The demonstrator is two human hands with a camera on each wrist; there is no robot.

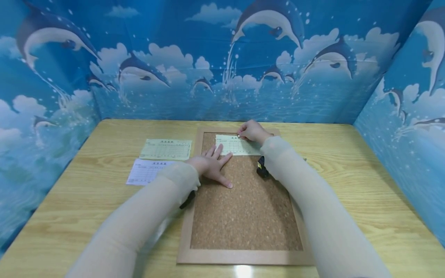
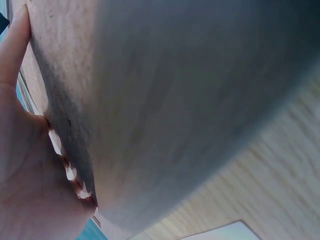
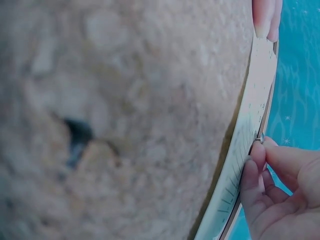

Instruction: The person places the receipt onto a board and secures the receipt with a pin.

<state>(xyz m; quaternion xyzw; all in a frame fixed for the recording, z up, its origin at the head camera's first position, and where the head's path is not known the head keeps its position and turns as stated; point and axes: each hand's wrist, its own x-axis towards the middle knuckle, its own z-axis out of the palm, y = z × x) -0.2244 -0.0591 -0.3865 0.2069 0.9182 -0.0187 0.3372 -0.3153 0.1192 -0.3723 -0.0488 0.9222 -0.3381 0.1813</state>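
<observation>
A framed cork board (image 1: 243, 212) lies on the table, with a pale green printed slip (image 1: 232, 147) near its far end. My left hand (image 1: 212, 168) is spread flat on the board, its straight fingertips at the slip's lower left edge. At the slip's top edge, thumb and forefinger of my right hand (image 1: 253, 132) pinch a small shiny thumbtack (image 3: 260, 138). In the right wrist view, the other fingers of that hand bend close beside the slip. The tack's point is hidden. Another green slip (image 1: 167, 150) and a white slip (image 1: 147, 173) lie left of the board.
The wooden table (image 1: 347, 185) runs back to a blue dolphin-print cloth (image 1: 222, 88), which also hangs at both sides. A dark wrist camera (image 1: 262, 168) sits under my right sleeve, over the board's right side. The board's frame (image 1: 243, 256) forms a raised border.
</observation>
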